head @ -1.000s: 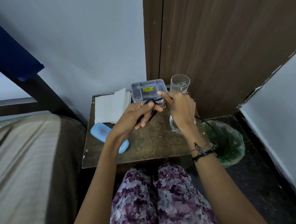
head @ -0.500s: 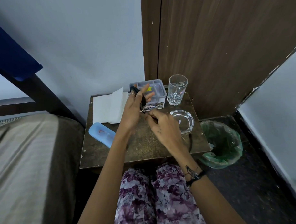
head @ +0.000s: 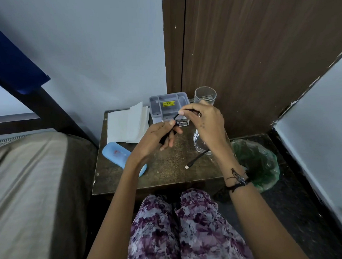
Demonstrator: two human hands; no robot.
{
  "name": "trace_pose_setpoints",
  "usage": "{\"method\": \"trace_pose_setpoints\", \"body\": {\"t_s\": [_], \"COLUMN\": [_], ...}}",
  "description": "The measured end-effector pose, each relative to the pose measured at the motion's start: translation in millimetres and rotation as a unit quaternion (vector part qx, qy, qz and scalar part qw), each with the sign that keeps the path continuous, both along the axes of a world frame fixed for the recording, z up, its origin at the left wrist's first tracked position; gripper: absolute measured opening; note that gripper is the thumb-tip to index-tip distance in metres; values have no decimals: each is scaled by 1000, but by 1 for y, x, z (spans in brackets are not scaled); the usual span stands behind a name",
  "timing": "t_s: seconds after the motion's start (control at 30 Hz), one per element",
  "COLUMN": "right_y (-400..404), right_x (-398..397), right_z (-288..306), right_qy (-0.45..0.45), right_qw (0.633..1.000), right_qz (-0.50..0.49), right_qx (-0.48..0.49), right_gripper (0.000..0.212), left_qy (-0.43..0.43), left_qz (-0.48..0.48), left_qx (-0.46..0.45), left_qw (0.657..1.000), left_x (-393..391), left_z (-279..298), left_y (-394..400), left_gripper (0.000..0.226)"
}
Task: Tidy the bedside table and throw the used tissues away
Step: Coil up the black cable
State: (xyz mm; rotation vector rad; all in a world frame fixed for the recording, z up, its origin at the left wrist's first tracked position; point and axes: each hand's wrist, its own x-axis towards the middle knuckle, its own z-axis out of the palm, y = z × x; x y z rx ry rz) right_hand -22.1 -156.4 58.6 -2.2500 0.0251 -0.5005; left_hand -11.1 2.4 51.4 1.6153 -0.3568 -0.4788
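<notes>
Both hands grasp a black cable (head: 175,117) above the worktop (head: 167,164): the left hand (head: 158,137) clenches its bundled part, the right hand (head: 204,120) pinches a strand. Its plug end (head: 187,167) rests on the worktop. White tissues (head: 127,125) lie unfolded at the back left, beside a grey organiser (head: 168,106).

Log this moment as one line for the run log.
both hands winding black cable | left hand holds coil | right hand pinches strand | plug end loose on table

The tabletop (head: 167,168) is dark wood, matt and rough with worn spots, and the tissues (head: 125,125) on it are thin white paper. The organizer box (head: 159,108) is smooth grey plastic, the tumbler (head: 204,95) clear glossy glass, the case (head: 116,155) matt blue plastic, and the bin liner (head: 262,165) shiny green plastic film.
</notes>
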Motion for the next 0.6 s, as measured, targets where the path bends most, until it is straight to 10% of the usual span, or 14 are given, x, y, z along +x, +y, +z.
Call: {"method": "trace_pose_setpoints", "body": {"t_s": [0.33, 0.6], "right_y": [36, 40], "right_x": [-16, -27], "right_z": [-38, -16], "right_qy": [105, 171], "right_qw": [988, 974], "right_qz": [48, 145], "right_qx": [102, 17], "right_gripper": [27, 23], "left_qy": [30, -172], "left_qz": [112, 88], "left_qx": [-201, 112], "left_qw": [973, 975], "left_x": [4, 8], "left_z": [9, -10], "left_y": [-3, -3], "left_gripper": [34, 25]}}
